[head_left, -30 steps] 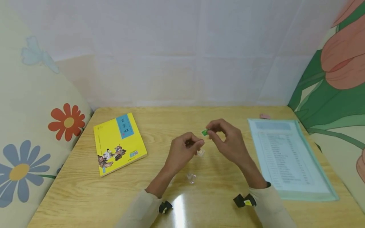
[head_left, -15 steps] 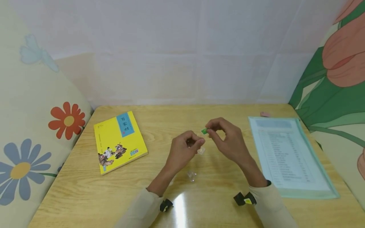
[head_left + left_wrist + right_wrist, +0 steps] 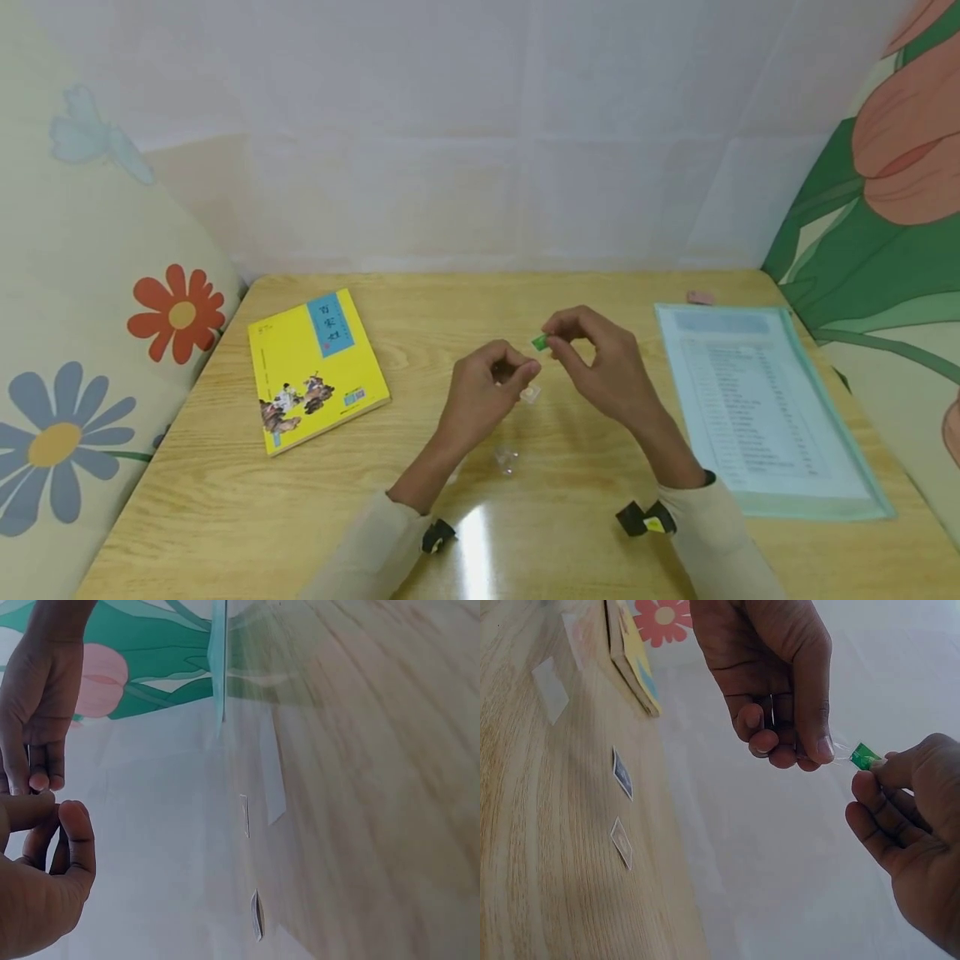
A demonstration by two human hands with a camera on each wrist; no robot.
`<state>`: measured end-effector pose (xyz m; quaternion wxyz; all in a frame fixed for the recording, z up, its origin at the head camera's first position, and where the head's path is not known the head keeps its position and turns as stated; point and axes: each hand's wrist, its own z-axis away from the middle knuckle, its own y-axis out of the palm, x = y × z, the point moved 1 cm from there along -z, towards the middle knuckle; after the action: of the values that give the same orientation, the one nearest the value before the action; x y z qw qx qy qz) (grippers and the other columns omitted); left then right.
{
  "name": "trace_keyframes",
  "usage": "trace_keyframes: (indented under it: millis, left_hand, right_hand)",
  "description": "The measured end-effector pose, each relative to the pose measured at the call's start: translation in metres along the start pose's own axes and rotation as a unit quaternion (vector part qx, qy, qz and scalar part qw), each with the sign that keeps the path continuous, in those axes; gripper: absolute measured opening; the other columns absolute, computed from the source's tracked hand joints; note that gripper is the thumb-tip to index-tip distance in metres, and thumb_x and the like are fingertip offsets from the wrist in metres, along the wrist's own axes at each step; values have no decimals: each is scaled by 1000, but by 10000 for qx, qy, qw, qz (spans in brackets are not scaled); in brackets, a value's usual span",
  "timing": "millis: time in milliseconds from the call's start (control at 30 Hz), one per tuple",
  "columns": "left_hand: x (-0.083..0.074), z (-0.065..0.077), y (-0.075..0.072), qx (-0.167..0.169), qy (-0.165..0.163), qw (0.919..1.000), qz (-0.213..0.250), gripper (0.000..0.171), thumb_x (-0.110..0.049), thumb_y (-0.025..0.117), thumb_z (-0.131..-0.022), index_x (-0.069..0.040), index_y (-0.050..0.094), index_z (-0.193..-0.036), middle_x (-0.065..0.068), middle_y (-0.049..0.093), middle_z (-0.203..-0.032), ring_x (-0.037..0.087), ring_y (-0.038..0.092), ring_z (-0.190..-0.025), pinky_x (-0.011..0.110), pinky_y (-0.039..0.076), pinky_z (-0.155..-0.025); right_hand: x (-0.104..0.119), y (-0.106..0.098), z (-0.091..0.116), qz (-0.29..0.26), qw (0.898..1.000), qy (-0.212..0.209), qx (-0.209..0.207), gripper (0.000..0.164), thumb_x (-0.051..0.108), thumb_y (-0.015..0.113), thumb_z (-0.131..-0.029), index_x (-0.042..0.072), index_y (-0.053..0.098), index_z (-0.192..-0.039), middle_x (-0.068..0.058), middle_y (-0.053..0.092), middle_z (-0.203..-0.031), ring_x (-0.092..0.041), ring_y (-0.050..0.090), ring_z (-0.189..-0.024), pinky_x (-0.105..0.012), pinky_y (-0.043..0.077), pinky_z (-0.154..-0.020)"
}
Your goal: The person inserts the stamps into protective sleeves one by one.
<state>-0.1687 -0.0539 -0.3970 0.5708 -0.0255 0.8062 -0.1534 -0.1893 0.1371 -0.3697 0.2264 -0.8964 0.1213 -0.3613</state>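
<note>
In the head view both hands meet above the middle of the table. My right hand [image 3: 592,367] pinches a small green piece [image 3: 540,342] between thumb and forefinger. Close beside it, my left hand [image 3: 487,387] pinches thin clear film [image 3: 842,751], which spans from its thumb tip to the green piece in the right wrist view. The left wrist view shows the fingertips of the two hands close together, with the green piece hidden there. Below the hands a small clear square [image 3: 531,393] and a crumpled-looking clear piece [image 3: 506,460] lie on the table.
On the left of the wooden table [image 3: 420,308] lies a yellow book [image 3: 318,375]. A printed sheet in a pale green folder [image 3: 765,408] covers the right side. Just behind the folder is a small pink block [image 3: 701,297]. A white cloth backdrop [image 3: 480,167] stands behind.
Both hands keep their pinches and stay nearly in place. The green piece has tilted slightly. The whole head view has shifted a little upward.
</note>
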Motion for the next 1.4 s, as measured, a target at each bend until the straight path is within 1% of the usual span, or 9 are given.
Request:
trace_keyframes:
  millis: [167, 433, 500, 633, 733, 900, 1067, 1233, 1400]
  left_hand:
    - [-1, -1, 2, -1, 196, 9995, -235, 11, -19, 73, -94, -11, 68, -90, -3, 68, -85, 14, 64, -70, 31, 57, -64]
    - [-3, 0, 0, 112, -167, 9997, 111, 14, -24, 70, -96, -11, 68, -92, 1, 67, -82, 28, 65, -68, 29, 54, -55]
    - [-3, -1, 0, 136, -145, 9997, 112, 16, -27, 70, -96, -11, 68, -93, 2, 67, -82, 25, 64, -67, 28, 54, -55]
    - [-1, -1, 2, 177, -22, 9998, 83, 17, -27, 70, -96, -10, 68, -93, 2, 67, -83, 18, 63, -66, 27, 53, -56]
    - [-1, -1, 3, 175, 7, 9998, 74, 14, -24, 71, -95, -10, 68, -92, 2, 68, -85, 21, 64, -66, 28, 54, -57]
    - [-1, -1, 4, 135, -117, 9997, 178, 12, -22, 71, -96, -10, 68, -93, 5, 68, -85, 32, 65, -69, 29, 55, -58]
    - [-1, 0, 3, 100, -234, 9988, 421, 17, -26, 69, -96, -10, 68, -96, 7, 66, -85, 30, 63, -69, 29, 54, -57]
    - [0, 0, 3, 28, -204, 9989, 414, 20, -29, 69, -96, -8, 68, -97, 10, 66, -86, 24, 62, -68, 26, 53, -57]
    - [-1, -1, 3, 61, -224, 9986, 467, 20, -26, 67, -98, -6, 67, -101, 11, 67, -89, 26, 62, -71, 29, 54, -59]
  right_hand:
    - [1, 2, -1, -204, 9997, 36, 141, 15, 10, 68, -97, 12, 65, -111, 4, 68, -103, -12, 67, -91, -36, 56, -78]
    - [-2, -2, 0, -766, 9965, 283, 169, 16, 4, 66, -96, 10, 62, -110, 0, 67, -100, -13, 66, -85, -27, 56, -75]
    - [-2, -2, 0, -849, 9958, 298, 144, 16, 2, 67, -96, 9, 62, -110, -1, 67, -99, -14, 66, -83, -27, 55, -74]
    - [0, 0, 0, -917, 9951, 340, 136, 17, 2, 67, -95, 8, 63, -110, -1, 68, -101, -17, 67, -89, -28, 55, -76]
    - [1, 1, -1, -783, 9962, 356, 124, 16, 5, 68, -96, 9, 64, -110, 0, 68, -103, -16, 67, -93, -31, 55, -78]
    - [1, 2, 0, -320, 9993, 163, 69, 14, 7, 68, -97, 10, 64, -110, 1, 68, -101, -13, 66, -90, -35, 55, -76]
    - [0, 1, 1, -32, 9999, -58, 93, 13, 7, 68, -97, 9, 65, -109, 1, 68, -102, -13, 66, -90, -36, 56, -75]
    - [0, -1, 0, -59, 9998, -119, 176, 15, 5, 69, -96, 8, 64, -110, 0, 68, -103, -14, 67, -91, -34, 57, -78]
    - [0, -3, -2, -11, 9998, -109, 148, 16, 5, 70, -95, 7, 64, -109, 1, 68, -102, -13, 67, -90, -33, 56, -77]
